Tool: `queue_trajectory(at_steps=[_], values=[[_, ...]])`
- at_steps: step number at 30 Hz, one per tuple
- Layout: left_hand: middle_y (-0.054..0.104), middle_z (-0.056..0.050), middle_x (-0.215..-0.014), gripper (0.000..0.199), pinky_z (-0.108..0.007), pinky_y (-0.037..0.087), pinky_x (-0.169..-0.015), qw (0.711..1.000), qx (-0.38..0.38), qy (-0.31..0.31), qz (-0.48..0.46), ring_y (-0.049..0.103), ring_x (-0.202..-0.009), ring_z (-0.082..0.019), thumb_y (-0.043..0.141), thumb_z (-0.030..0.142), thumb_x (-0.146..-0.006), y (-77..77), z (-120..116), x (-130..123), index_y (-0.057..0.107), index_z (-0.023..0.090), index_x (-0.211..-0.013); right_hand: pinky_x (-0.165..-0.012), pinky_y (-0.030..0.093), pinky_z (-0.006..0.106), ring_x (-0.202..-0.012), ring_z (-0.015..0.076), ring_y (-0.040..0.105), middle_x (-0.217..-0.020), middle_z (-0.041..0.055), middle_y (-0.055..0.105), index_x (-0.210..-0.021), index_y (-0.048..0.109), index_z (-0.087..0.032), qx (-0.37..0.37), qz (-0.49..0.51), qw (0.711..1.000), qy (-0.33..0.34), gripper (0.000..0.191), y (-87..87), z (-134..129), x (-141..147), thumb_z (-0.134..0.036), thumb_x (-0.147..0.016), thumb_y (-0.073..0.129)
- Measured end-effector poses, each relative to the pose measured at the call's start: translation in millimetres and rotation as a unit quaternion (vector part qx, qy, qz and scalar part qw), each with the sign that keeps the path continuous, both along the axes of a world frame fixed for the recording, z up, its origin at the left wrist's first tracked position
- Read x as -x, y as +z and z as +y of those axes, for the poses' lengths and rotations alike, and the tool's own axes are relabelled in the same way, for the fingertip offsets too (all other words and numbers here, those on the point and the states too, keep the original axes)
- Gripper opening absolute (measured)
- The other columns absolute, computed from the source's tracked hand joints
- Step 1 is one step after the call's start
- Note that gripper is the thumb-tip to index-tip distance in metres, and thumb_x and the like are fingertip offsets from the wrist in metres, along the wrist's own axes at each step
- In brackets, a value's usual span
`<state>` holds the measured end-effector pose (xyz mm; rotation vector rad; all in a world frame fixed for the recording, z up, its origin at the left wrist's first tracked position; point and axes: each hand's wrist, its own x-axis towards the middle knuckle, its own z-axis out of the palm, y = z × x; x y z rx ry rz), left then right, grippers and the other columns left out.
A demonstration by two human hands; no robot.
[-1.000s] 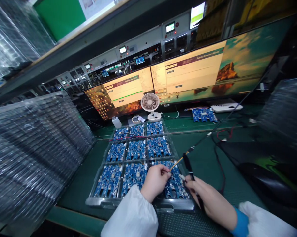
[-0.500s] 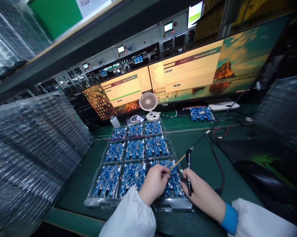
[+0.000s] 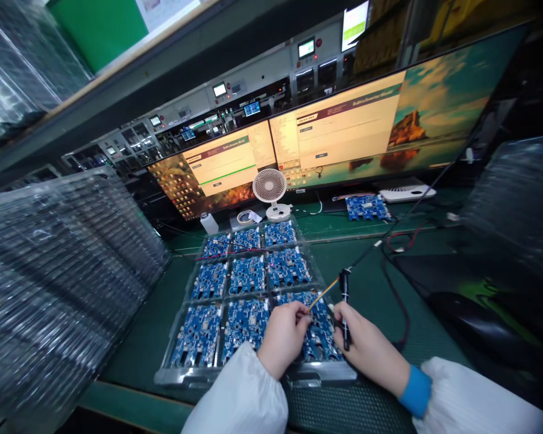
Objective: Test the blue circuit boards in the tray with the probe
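Electronics factory bench: circuit board tray, test monitors.

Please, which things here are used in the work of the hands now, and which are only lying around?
In use:
left hand pinching thin orange cable
right hand gripping black pen-shaped probe
clear plastic tray of blue circuit boards

Lying about:
small white desk fan
white plastic bottle
stacked clear trays

The green worktop carries a clear tray of blue boards, a small fan, two monitors and a loose board.
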<state>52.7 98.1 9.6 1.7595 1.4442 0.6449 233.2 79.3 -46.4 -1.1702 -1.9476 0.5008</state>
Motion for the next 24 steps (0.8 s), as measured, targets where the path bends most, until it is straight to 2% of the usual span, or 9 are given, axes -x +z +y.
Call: queue_trajectory(at_steps=[5,12,20,24], values=[[0.071,-0.004,-0.087,0.012,-0.03,0.046,-0.08,0.999,-0.027,0.0,0.047,0.062,-0.084,-0.019,0.058,0.015,-0.081,-4.3,-2.3,-2.6,0.069,0.018,-0.086,-0.065,0.04,0.025,-0.071,0.0178,0.048,-0.082,0.0042,0.045,-0.089,0.039,-0.017,-0.002,0.003,1.0,0.0,0.01,-0.6,0.0,-0.3,-0.018,-0.083,0.032],[0.071,-0.005,-0.092,0.013,-0.034,0.045,-0.086,0.996,-0.031,-0.008,0.084,0.062,-0.09,-0.022,0.058,0.015,-0.082,-2.5,-1.7,-3.0,0.069,0.019,-0.088,-0.066,0.044,0.025,-0.072,0.0177,0.049,-0.083,0.0048,0.047,-0.092,0.043,-0.016,-0.021,0.001,1.0,-0.002,0.01,3.3,0.2,-2.9,-0.019,-0.087,0.035],[0.066,-0.008,-0.095,0.014,-0.037,0.044,-0.092,0.992,-0.072,-0.017,0.102,0.057,-0.095,-0.022,0.056,0.009,-0.082,-14.0,-6.2,-2.3,0.067,0.016,-0.087,-0.065,0.045,0.025,-0.075,0.0165,0.05,-0.086,0.0052,0.048,-0.094,0.044,-0.015,-0.106,-0.016,0.994,0.017,0.02,16.5,-9.9,-5.3,-0.014,-0.099,0.025],[0.065,-0.008,-0.096,0.016,-0.039,0.045,-0.093,0.992,-0.076,-0.021,0.099,0.056,-0.096,-0.022,0.051,0.01,-0.085,-16.5,-5.7,-2.5,0.065,0.016,-0.089,-0.063,0.043,0.027,-0.076,0.0182,0.049,-0.086,0.0052,0.049,-0.102,0.048,-0.013,-0.175,-0.072,0.982,0.03,0.027,21.5,-15.1,-8.8,-0.004,-0.091,0.026]])
